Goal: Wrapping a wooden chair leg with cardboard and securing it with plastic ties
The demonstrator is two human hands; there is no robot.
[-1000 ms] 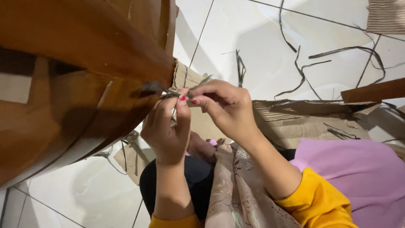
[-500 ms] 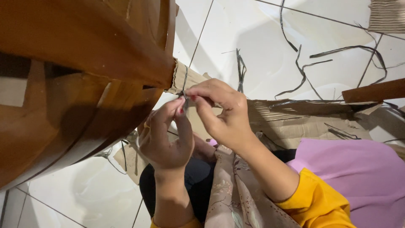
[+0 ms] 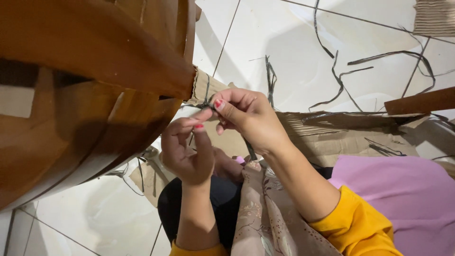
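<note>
The dark strap (image 3: 204, 102) is thin and flat, almost black. It lies across the end of the cardboard wrapping (image 3: 204, 87), where it is pulled tight, and one part of it goes down from there. The cardboard wrapping is brown and ribbed, and it covers the tip of the wooden furniture piece (image 3: 95, 85). This wooden piece is big, curved and glossy, with a warm brown colour. It stands tilted over the white tiled floor and fills the left side of the view. The strap sits just beside the edge where the wood ends and the cardboard begins.
</note>
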